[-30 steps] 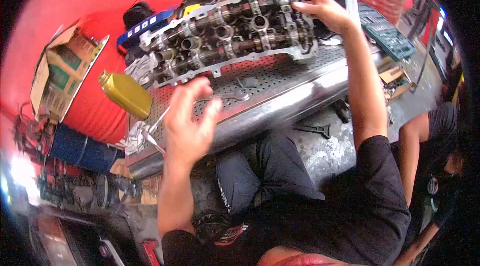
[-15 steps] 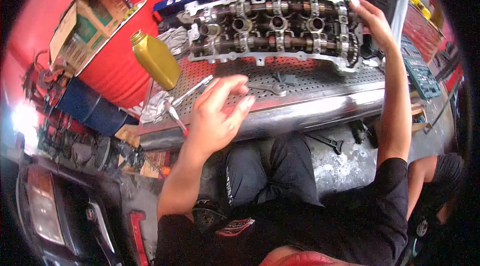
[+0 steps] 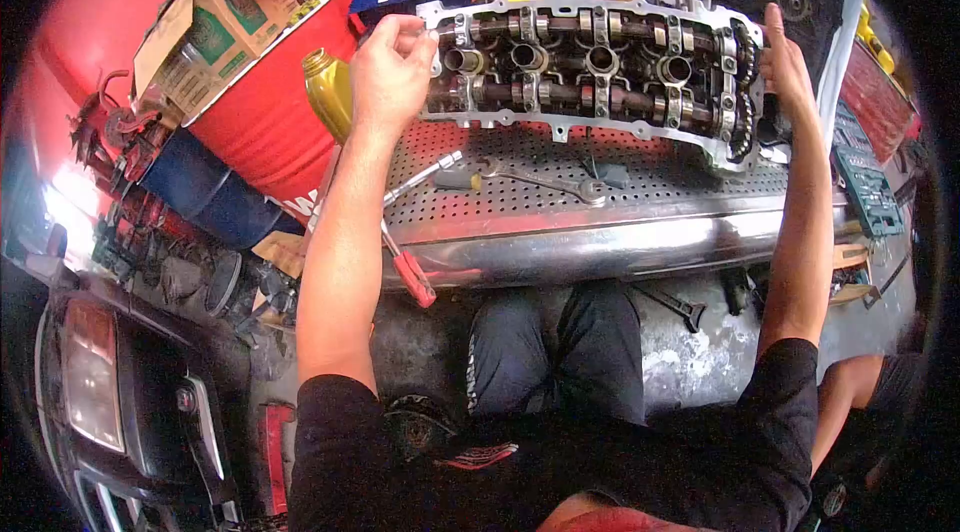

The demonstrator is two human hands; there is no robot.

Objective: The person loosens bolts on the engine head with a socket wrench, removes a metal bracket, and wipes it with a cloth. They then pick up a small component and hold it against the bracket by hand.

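Note:
A metal cylinder head (image 3: 570,114) with two camshafts and several round tubes stands tilted on the perforated metal bench (image 3: 480,217), its open top facing me. My left hand (image 3: 395,72) is closed on its left end, fingertips curled at the upper corner. Against the right end, beside the timing chain (image 3: 744,122), my right hand (image 3: 785,62) grips with fingers fairly straight and pointing up; the contact is partly hidden. In front of the cylinder head lie a combination wrench (image 3: 550,182) and a small grey piece (image 3: 607,172).
A ratchet with a red handle (image 3: 412,277) juts over the bench's front edge. Behind my left forearm stands a gold oil bottle (image 3: 328,92). A socket set case (image 3: 868,187) is at the right. A red drum (image 3: 290,147) carries a cardboard box (image 3: 215,32). Another person's knee (image 3: 845,392) is at lower right.
My left hand has gone from open above the bench up to the cylinder head's left end and closed there. My right hand's fingers have straightened at the right end. The view has shifted slightly.

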